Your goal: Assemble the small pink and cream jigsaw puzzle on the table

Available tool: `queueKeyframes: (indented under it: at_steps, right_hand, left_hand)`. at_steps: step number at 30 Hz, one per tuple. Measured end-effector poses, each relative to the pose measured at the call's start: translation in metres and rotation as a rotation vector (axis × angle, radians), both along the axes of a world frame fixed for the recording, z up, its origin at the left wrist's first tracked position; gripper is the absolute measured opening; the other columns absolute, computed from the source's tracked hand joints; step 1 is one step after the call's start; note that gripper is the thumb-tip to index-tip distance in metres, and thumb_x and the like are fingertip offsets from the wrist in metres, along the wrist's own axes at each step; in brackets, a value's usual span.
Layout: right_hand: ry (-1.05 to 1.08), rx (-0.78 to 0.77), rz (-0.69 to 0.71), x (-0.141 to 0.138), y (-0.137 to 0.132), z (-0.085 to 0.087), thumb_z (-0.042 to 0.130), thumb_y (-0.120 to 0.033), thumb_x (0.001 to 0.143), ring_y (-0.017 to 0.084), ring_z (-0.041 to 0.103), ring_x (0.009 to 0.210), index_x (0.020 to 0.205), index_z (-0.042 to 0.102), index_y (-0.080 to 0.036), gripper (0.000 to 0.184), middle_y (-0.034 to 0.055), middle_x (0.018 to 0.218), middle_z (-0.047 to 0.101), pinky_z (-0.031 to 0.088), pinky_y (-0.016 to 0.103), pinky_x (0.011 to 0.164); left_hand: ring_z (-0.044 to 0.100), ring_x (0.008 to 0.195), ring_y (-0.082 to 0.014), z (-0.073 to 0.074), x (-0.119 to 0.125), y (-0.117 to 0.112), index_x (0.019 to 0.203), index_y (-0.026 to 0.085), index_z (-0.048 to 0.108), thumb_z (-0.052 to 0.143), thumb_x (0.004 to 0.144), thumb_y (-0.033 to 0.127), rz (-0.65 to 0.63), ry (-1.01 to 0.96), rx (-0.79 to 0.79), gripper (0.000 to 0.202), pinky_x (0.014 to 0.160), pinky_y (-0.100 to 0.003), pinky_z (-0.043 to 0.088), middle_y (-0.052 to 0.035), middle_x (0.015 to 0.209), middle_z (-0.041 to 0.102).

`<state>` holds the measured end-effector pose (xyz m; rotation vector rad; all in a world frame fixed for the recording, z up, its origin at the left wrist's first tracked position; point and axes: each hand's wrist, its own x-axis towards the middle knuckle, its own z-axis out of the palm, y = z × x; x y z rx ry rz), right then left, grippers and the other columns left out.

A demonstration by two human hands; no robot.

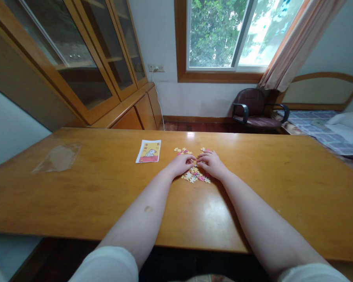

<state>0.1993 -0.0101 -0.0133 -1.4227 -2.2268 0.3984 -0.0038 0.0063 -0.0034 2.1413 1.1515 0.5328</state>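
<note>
A loose pile of small jigsaw puzzle pieces [194, 174], in yellow, white and pink, lies on the wooden table [106, 203]. My left hand [181, 164] rests at the pile's left side, its fingers bent and the thumb apart from them. From the right, my right hand [211, 163] reaches over the pieces with fingers spread and bent. The fingertips of both hands nearly meet above the middle of the pile and hide some pieces. More pieces show just beyond each hand. Left of the pile lies a picture card [148, 151] with a white animal on yellow and pink.
A clear plastic bag [60, 158] lies flat on the table's left part. Beyond the table stand a glass-door cabinet [126, 102] on the left and a dark armchair [254, 107] on the right. A bed [320, 121] is at the far right.
</note>
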Motion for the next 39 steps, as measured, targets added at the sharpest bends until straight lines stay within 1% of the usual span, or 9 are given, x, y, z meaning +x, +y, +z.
queueKeyframes:
  at_steps: [6, 13, 20, 23, 26, 29, 33, 37, 39]
  right_hand:
    - [0.069, 0.0, 0.04, -0.004, 0.001, -0.001, 0.065, -0.034, 0.084, 0.024, 0.058, 0.111, 0.079, 0.073, -0.023, 0.015, 0.006, 0.103, 0.073, 0.025, 0.049, 0.109]
    - [-0.031, -0.034, -0.403, 0.018, 0.009, 0.004, 0.053, -0.032, 0.087, 0.024, 0.058, 0.103, 0.084, 0.073, -0.021, 0.022, 0.0081, 0.102, 0.071, 0.037, 0.038, 0.096]
    - [-0.135, -0.082, -0.555, 0.026, 0.009, 0.007, 0.055, -0.039, 0.085, 0.03, 0.055, 0.108, 0.088, 0.074, -0.022, 0.026, 0.0106, 0.106, 0.068, 0.037, 0.043, 0.098]
    - [-0.121, -0.067, -0.485, 0.024, 0.008, 0.003, 0.053, -0.046, 0.087, 0.031, 0.051, 0.117, 0.108, 0.071, -0.022, 0.036, 0.0114, 0.119, 0.065, 0.034, 0.046, 0.103]
    - [-0.173, -0.057, -0.385, 0.02, 0.005, -0.003, 0.058, -0.058, 0.082, 0.037, 0.038, 0.133, 0.133, 0.057, -0.023, 0.062, 0.0129, 0.141, 0.051, 0.02, 0.06, 0.111]
    - [-0.215, -0.073, -0.394, 0.018, 0.005, -0.007, 0.06, -0.06, 0.081, 0.04, 0.027, 0.14, 0.142, 0.047, -0.02, 0.074, 0.0155, 0.15, 0.041, 0.011, 0.066, 0.111]
    - [-0.171, -0.077, -0.456, 0.021, 0.007, -0.005, 0.056, -0.052, 0.087, 0.037, 0.031, 0.139, 0.141, 0.048, -0.021, 0.063, 0.0146, 0.147, 0.045, 0.015, 0.065, 0.112]
    - [-0.17, -0.057, -0.203, 0.018, 0.004, 0.001, 0.05, -0.045, 0.093, 0.034, 0.031, 0.139, 0.122, 0.066, -0.034, 0.036, 0.0049, 0.146, 0.049, 0.018, 0.063, 0.112]
    - [-0.201, -0.074, -0.101, 0.015, 0.001, 0.003, 0.051, -0.045, 0.093, 0.035, 0.028, 0.141, 0.116, 0.07, -0.038, 0.031, 0.0016, 0.148, 0.046, 0.015, 0.065, 0.112]
  left_hand:
    - [0.065, 0.081, -0.0161, 0.001, 0.003, -0.002, 0.108, 0.017, 0.07, 0.061, 0.082, 0.026, -0.022, 0.014, 0.007, 0.029, 0.078, -0.026, 0.05, -0.0044, 0.092, 0.072]
    - [0.065, 0.09, -0.0183, 0.011, -0.003, -0.004, 0.111, 0.017, 0.069, 0.056, 0.085, 0.024, 0.07, 0.082, 0.039, 0.03, 0.085, -0.029, 0.051, -0.0066, 0.104, 0.072]
    - [0.065, 0.097, -0.0198, 0.014, -0.005, -0.005, 0.103, 0.02, 0.073, 0.054, 0.087, 0.025, 0.096, 0.141, 0.052, 0.025, 0.089, -0.029, 0.05, -0.0054, 0.108, 0.072]
    - [0.066, 0.096, -0.02, 0.013, -0.005, -0.004, 0.101, 0.02, 0.073, 0.053, 0.087, 0.024, 0.094, 0.15, 0.051, 0.024, 0.088, -0.029, 0.05, -0.0053, 0.106, 0.073]
    - [0.066, 0.097, -0.0207, 0.01, -0.006, -0.003, 0.099, 0.02, 0.073, 0.053, 0.086, 0.024, 0.085, 0.158, 0.057, 0.024, 0.088, -0.03, 0.051, -0.0051, 0.107, 0.073]
    - [0.066, 0.097, -0.0207, 0.009, -0.005, -0.002, 0.098, 0.02, 0.073, 0.053, 0.086, 0.024, 0.074, 0.158, 0.054, 0.024, 0.088, -0.03, 0.051, -0.0048, 0.105, 0.074]
    - [0.066, 0.096, -0.0203, 0.012, -0.005, -0.003, 0.096, 0.02, 0.073, 0.052, 0.085, 0.022, 0.073, 0.168, 0.032, 0.025, 0.088, -0.029, 0.051, -0.0046, 0.103, 0.074]
    - [0.067, 0.088, -0.0191, 0.015, -0.006, -0.005, 0.097, 0.019, 0.073, 0.053, 0.078, 0.017, 0.045, 0.174, -0.009, 0.028, 0.081, -0.027, 0.052, -0.0041, 0.097, 0.074]
    - [0.067, 0.085, -0.0182, 0.015, -0.008, -0.005, 0.099, 0.02, 0.071, 0.055, 0.073, 0.016, -0.004, 0.177, -0.019, 0.031, 0.077, -0.025, 0.052, -0.0028, 0.095, 0.073]
